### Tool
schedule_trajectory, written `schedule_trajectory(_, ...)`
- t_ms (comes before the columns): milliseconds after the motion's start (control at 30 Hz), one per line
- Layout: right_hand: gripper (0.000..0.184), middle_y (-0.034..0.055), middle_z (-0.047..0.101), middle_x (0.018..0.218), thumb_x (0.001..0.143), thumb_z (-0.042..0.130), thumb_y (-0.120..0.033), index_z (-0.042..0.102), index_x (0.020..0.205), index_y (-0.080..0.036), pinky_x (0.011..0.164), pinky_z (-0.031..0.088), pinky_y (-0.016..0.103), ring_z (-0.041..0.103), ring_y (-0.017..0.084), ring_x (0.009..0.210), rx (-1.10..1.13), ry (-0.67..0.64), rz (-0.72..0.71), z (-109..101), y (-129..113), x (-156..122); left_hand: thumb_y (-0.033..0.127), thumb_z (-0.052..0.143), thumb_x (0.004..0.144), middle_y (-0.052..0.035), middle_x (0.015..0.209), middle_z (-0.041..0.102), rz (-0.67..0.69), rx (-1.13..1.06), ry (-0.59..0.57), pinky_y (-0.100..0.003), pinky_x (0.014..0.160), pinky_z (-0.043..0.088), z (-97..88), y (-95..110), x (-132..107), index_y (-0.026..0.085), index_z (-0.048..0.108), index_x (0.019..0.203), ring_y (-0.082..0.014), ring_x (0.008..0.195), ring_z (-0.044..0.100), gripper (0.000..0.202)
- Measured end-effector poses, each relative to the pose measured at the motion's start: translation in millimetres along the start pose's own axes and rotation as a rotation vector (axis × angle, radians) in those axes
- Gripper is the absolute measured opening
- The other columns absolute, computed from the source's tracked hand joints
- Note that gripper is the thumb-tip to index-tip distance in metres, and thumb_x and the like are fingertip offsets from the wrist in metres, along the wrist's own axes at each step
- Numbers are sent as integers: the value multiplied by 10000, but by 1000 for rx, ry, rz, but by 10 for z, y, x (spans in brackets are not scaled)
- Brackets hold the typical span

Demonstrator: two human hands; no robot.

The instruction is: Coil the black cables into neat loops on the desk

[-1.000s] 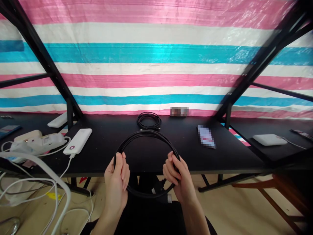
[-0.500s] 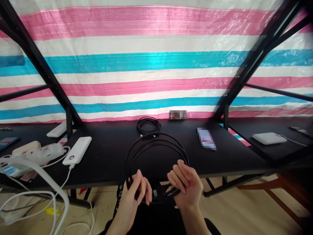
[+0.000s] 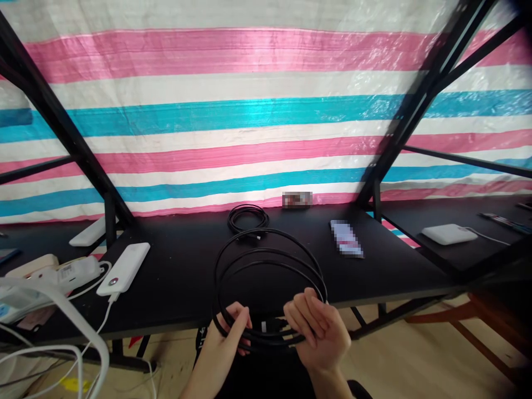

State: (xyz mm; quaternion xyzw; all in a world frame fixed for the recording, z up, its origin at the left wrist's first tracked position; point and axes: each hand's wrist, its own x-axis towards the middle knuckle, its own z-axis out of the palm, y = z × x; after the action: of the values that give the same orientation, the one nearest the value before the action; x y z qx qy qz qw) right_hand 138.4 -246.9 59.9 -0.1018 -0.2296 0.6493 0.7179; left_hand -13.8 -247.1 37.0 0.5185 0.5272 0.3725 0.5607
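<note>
A thick black cable (image 3: 269, 231) hangs in several loose loops between my hands, over the front edge of the black table. My left hand (image 3: 233, 328) is closed round the left side of the loops, thumb on top. Curled fingers of my right hand (image 3: 316, 327) grip the right side. Low between the hands shows a dark connector (image 3: 274, 325) with a small white label, partly hidden by the loops. Just beyond, a thinner coiled black cable (image 3: 248, 217) lies on the table, one small plug end showing.
A phone (image 3: 347, 238) lies right of the loops, and a small blurred box (image 3: 297, 200) stands at the back. To the left are a white power bank (image 3: 124, 270), a power strip (image 3: 54, 275) and white cables. Black metal posts (image 3: 411, 116) slant up at both sides.
My left hand has closed more firmly round the loops, its fingers now wrapped rather than loosely extended. The loops spread slightly apart. The view has shifted a little.
</note>
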Motion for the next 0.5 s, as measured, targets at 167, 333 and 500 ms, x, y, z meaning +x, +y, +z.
schedule_trajectory(167, 508, -107, 127, 374, 782, 551, -223, 147, 478, -173, 362, 139, 188, 99, 5, 303, -43, -11, 0, 2, 21, -1, 571, 448, 809, 42, 457, 476, -73, -137, -43, -181, 358, 358, 43, -21, -7, 174, 477, 701, -109, 359, 516, 411)
schedule_trajectory(333, 538, -105, 133, 363, 781, 586, -252, 151, 477, -166, 358, 114, 195, 103, 4, 308, -166, 1, 35, 18, 19, -3, 657, 440, 758, 28, 423, 507, -137, -168, 0, -156, 275, 287, 3, -11, 7, 168, 472, 681, -101, 269, 476, 496)
schedule_trajectory(500, 556, -101, 159, 363, 768, 621, -281, 169, 462, -171, 350, 119, 197, 134, 5, 300, -248, 26, 27, 11, -3, 24, 725, 477, 673, 29, 357, 470, -184, -125, 21, -146, 235, 212, -51, 66, 28, 169, 438, 601, -103, 212, 432, 562)
